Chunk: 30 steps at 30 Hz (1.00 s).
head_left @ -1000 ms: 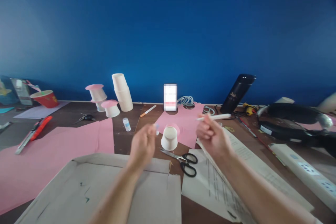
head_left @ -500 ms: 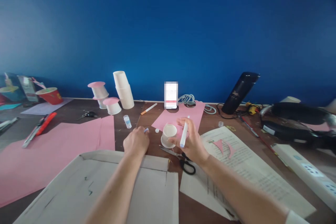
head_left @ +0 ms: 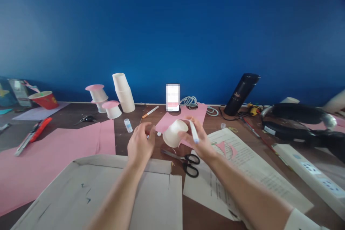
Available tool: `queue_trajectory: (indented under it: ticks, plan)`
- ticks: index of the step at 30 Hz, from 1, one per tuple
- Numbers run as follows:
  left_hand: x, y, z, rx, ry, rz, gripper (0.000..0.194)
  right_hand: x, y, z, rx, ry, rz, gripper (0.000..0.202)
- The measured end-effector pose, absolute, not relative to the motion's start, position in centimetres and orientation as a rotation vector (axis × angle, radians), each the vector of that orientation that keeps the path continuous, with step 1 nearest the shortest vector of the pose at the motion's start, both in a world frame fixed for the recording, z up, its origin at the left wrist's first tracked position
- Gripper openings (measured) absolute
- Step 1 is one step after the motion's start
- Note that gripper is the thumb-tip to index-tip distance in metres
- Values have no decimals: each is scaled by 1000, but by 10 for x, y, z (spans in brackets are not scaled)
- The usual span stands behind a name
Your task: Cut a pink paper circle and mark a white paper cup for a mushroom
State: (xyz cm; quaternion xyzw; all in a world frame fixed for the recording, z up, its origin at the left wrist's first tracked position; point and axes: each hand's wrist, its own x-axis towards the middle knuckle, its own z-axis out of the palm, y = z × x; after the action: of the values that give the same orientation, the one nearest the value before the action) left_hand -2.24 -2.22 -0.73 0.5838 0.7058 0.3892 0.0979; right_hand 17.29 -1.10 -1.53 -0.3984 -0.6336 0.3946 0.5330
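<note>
My right hand [head_left: 201,140] grips a small white paper cup [head_left: 175,133], which is tilted and raised off the desk. A white marker [head_left: 193,131] with a bluish end is tucked in the same hand. My left hand [head_left: 141,142] is left of the cup, apart from it, fingers curved and spread with a gap to the thumb. A small bluish piece shows beside its fingers, partly hidden. Just beyond that hand lie a tiny white cap [head_left: 159,134] and a clear glue bottle [head_left: 128,125]. Black-handled scissors [head_left: 185,160] rest below the cup.
Pink paper [head_left: 61,151] and a box cutter [head_left: 33,134] are at left. Stacked cups [head_left: 124,93] and pink-topped cups [head_left: 111,109] stand behind. A phone [head_left: 173,97], white cable, black flask [head_left: 242,93], printed sheets [head_left: 258,176] and power strip [head_left: 309,172] extend rightward. Cardboard [head_left: 129,194] lies in front.
The paper cup has gone from upright on the desk to tilted and lifted in my right hand. My left hand has opened its fingers and turned toward the cup. The view has shifted slightly right.
</note>
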Motion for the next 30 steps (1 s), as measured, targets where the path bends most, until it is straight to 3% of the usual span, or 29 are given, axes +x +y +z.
queue_trajectory:
  ticks: [5, 11, 19, 25, 30]
  plan:
    - [-12, -25, -5, 1130, 1319, 1080, 49, 192, -11, -4, -695, -1244, 1289, 42]
    - [-8, -28, 3, 468, 729, 986, 24, 190, -20, 2, -655, -1300, 1362, 50]
    - [6, -32, -4, 433, 753, 1190, 8, 188, -11, -11, -603, -1227, 1317, 50]
    - [29, -41, -13, 684, 793, 1060, 23, 187, -10, -14, -770, -1130, 1289, 42]
    - [31, -46, -12, 614, 571, 990, 28, 191, -11, -8, -677, -1133, 1461, 36]
